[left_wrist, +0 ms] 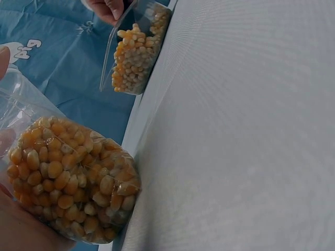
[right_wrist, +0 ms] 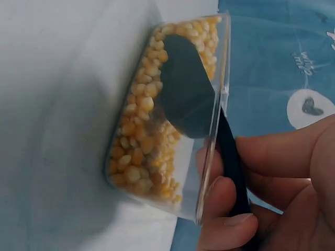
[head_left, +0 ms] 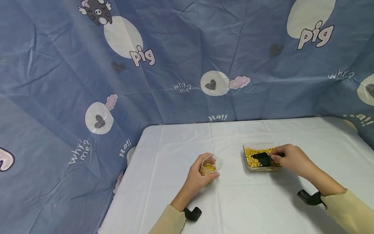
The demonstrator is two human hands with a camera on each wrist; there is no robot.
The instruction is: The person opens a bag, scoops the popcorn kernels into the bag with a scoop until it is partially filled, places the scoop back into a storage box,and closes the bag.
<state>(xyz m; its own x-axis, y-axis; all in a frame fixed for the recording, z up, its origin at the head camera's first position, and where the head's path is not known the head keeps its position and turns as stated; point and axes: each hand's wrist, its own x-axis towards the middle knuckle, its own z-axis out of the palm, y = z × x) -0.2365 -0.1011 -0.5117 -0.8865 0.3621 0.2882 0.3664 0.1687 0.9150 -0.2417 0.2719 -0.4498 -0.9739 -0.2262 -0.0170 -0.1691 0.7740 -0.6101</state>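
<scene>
My left hand (head_left: 196, 175) grips a clear plastic bag (left_wrist: 73, 178) partly filled with yellow corn kernels; its mouth gapes upward between thumb and fingers. To the right stands a clear rectangular container (head_left: 264, 168) of corn kernels (head_left: 253, 161). My right hand (head_left: 293, 159) pinches the handle of a black scoop (right_wrist: 186, 86) over the container's near right rim. The scoop's head sits inside, down among the kernels, as the right wrist view shows through the clear wall.
A white cloth covers the table (head_left: 163, 156). Behind and to the left hangs a blue printed curtain (head_left: 175, 107). Black wrist mounts (head_left: 193, 214) jut from both sleeves close above the tabletop.
</scene>
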